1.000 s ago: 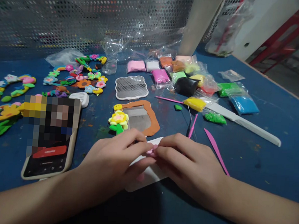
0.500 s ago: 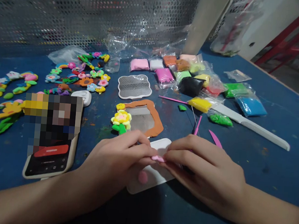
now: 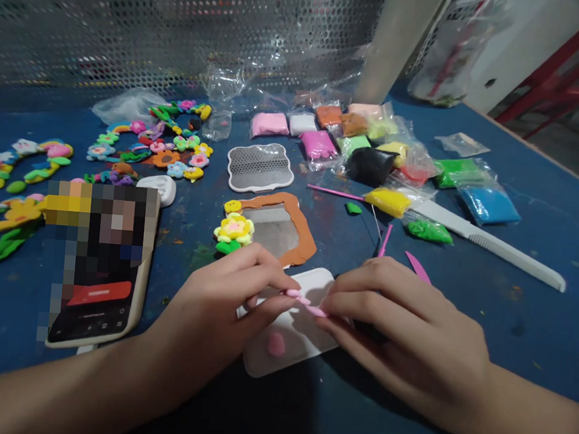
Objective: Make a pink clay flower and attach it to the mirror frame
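A small strip of pink modelling clay (image 3: 305, 301) is pinched at both ends, above a white plastic board (image 3: 304, 345). My left hand (image 3: 233, 299) grips its left end between thumb and fingers. The right end is between the thumb and fingers of my right hand (image 3: 401, 326). On the board below lies a flattened pink clay lump (image 3: 276, 344). Just beyond my left hand is a small mirror (image 3: 273, 231) framed in brown clay, with a yellow clay flower (image 3: 235, 229) and a yellow button shape (image 3: 233, 206) on its left side.
A phone (image 3: 107, 296) lies left of my left arm. Behind are a white-rimmed mirror (image 3: 260, 168), bagged clay packs (image 3: 371, 166) and several colourful clay pieces (image 3: 166, 159). To the right lie a white comb (image 3: 512, 254), pink sticks (image 3: 334, 192) and a pink blade-like tool (image 3: 418, 267).
My left fingertips have drawn slightly up and left, so more of the pink clay strip shows between the hands. The right hand has barely shifted.
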Tool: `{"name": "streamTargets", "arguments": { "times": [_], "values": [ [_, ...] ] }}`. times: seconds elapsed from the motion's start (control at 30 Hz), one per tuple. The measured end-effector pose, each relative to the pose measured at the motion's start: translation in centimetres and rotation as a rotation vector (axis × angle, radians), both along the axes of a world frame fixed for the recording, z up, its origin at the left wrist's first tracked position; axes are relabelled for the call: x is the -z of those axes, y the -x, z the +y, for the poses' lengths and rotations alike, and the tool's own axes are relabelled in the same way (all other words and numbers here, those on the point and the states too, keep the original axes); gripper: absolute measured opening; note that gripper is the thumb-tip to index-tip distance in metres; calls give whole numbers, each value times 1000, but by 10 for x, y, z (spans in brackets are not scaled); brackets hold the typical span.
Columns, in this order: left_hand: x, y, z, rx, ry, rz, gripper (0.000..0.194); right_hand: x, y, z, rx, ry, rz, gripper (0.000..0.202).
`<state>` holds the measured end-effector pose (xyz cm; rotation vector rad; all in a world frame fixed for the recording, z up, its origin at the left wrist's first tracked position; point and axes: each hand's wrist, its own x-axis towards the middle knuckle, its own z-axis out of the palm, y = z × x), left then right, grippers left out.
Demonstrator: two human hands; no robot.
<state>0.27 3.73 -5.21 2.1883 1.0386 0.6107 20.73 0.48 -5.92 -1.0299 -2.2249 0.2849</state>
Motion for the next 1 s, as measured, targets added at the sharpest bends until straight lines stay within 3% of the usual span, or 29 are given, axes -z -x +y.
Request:
{"name": "streamTargets", "arguments": {
  "times": [0.5,0.73,1.0],
  "values": [
    [-4,0,-3,108,109,28,15,8,4,1,40,137,-36,10],
    [-4,-1,-2,34,95,-51,7,5,5,1,49,256,82,11],
    [-10,-2,-3,-42,221,-108,8,1,7,3,85,439,178,8]
  ]
}}
